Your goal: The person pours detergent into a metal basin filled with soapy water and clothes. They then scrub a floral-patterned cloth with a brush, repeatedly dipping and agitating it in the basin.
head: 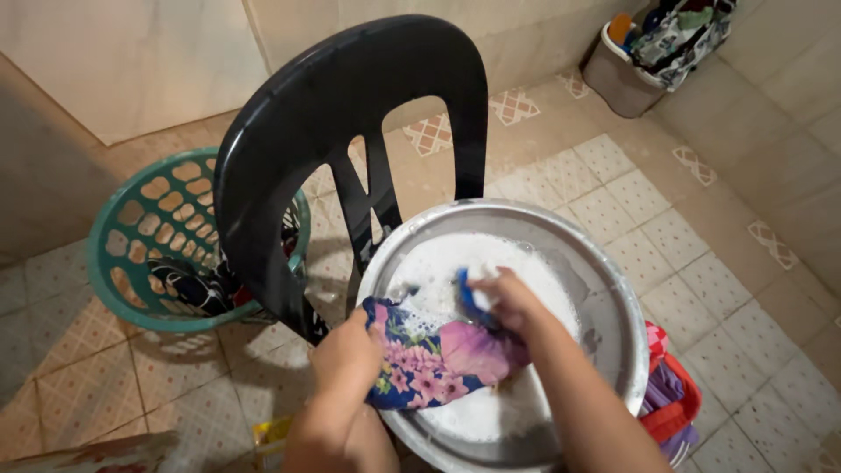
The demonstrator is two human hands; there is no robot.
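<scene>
A blue cloth with pink flowers (434, 363) lies half in a round metal basin (613, 302) of white suds, which rests on a black plastic chair (342, 114). My left hand (346, 359) grips the cloth's near edge at the basin's rim. My right hand (508, 302) is closed on another part of the same cloth over the foam, with a blue fold and foam showing at the fingertips. The two hands pull the cloth taut between them.
A teal laundry basket (144, 236) with dark clothes stands on the tiled floor to the left. A red basket (674, 403) of clothes sits low on the right. A beige bin (626, 74) stuffed with fabric stands in the far corner by the wall.
</scene>
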